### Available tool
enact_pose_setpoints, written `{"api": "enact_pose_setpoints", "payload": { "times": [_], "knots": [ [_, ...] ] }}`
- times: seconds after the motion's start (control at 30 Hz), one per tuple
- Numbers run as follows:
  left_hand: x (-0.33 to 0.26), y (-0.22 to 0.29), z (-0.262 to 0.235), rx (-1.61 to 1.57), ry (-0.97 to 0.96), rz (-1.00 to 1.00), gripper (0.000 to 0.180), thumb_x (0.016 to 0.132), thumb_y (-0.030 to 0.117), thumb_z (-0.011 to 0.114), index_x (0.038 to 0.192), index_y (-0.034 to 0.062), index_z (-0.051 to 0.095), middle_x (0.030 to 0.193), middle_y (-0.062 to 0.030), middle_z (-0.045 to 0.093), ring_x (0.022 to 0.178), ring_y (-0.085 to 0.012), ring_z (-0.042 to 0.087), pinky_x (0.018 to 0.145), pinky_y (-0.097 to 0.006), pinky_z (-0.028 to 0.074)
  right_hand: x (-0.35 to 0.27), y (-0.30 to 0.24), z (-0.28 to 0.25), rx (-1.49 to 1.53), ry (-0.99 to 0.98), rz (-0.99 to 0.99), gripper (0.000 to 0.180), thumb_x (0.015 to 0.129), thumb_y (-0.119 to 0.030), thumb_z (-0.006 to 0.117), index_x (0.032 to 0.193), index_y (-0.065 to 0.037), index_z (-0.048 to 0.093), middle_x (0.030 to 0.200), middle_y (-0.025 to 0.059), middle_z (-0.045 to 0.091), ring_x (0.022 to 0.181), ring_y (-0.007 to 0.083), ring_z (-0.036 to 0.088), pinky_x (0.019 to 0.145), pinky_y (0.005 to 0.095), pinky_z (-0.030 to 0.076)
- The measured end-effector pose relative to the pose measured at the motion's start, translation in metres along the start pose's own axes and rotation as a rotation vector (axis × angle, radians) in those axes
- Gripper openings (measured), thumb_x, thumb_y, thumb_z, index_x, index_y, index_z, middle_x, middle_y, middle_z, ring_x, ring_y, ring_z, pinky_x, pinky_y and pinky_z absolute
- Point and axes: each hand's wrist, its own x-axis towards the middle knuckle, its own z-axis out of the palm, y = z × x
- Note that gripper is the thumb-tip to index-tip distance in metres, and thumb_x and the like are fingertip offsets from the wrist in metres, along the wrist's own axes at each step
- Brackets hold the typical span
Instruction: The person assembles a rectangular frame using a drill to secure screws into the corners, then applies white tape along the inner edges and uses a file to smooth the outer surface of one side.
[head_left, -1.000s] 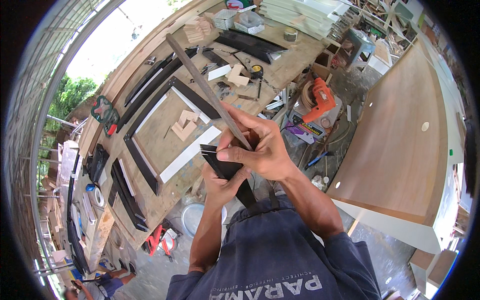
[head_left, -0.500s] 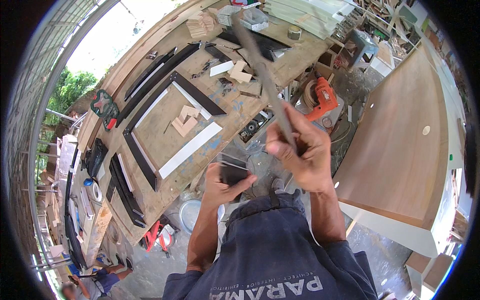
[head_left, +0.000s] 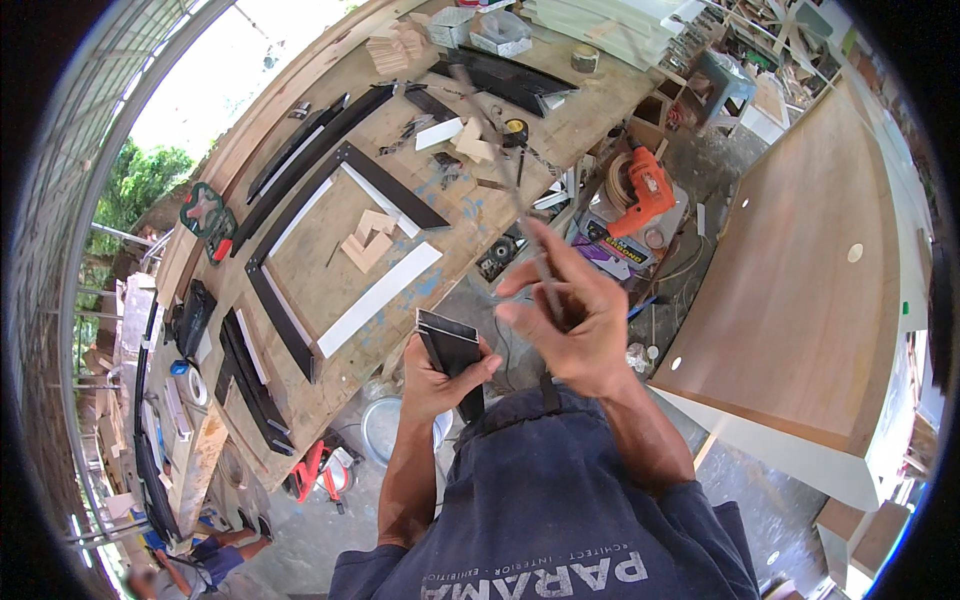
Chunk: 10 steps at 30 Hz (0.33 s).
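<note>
My left hand (head_left: 428, 385) is closed around a black hollow profile (head_left: 453, 345), its cut open end tilted up. My right hand (head_left: 585, 335) grips one end of a long, thin grey file (head_left: 508, 175), blurred by motion. The file slants up and left over the workbench, apart from the profile. On the bench, black profiles (head_left: 280, 315) and a white strip (head_left: 380, 300) are laid out in a four-sided shape. Several small wooden blocks (head_left: 368, 250) lie inside it.
An orange drill (head_left: 650, 195) rests right of the workbench (head_left: 330, 375). A large wooden panel (head_left: 790, 270) takes up the right side. A red tool (head_left: 312, 470) and a round pale lid (head_left: 385, 430) are on the floor. Another person (head_left: 205, 565) is at lower left.
My right hand has moved left and slightly down with the file. My left hand has tipped the profile, so its open end shows more plainly.
</note>
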Motion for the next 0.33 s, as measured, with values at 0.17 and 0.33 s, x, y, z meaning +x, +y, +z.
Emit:
{"api": "enact_pose_setpoints", "payload": {
  "times": [0.17,0.33],
  "knots": [
    [0.001,-0.003,0.002,0.078,0.019,0.133,0.017,0.077,0.003,0.086,0.085,0.0014,0.071,0.077,-0.0025,0.071,0.071,-0.0109,0.068,0.065,-0.028,0.053,0.007,0.002,0.010,-0.125,-0.177,-0.181,0.085,0.075,0.003,0.083,0.152,-0.001,0.049,0.094,-0.0019,0.072,0.061,0.0001,0.046,0.053,0.0177,0.036],
    [-0.003,-0.021,-0.007,0.103,-0.086,0.147,0.047,0.082,0.008,0.085,0.122,-0.0008,0.064,0.107,-0.0068,0.073,0.098,-0.0152,0.070,0.088,-0.029,0.054,0.016,0.007,0.014,-0.158,-0.256,-0.279,0.089,0.072,0.001,0.085,0.154,-0.008,0.050,0.088,-0.0010,0.070,0.063,0.0027,0.050,0.053,0.0210,0.038]
  ]
}}
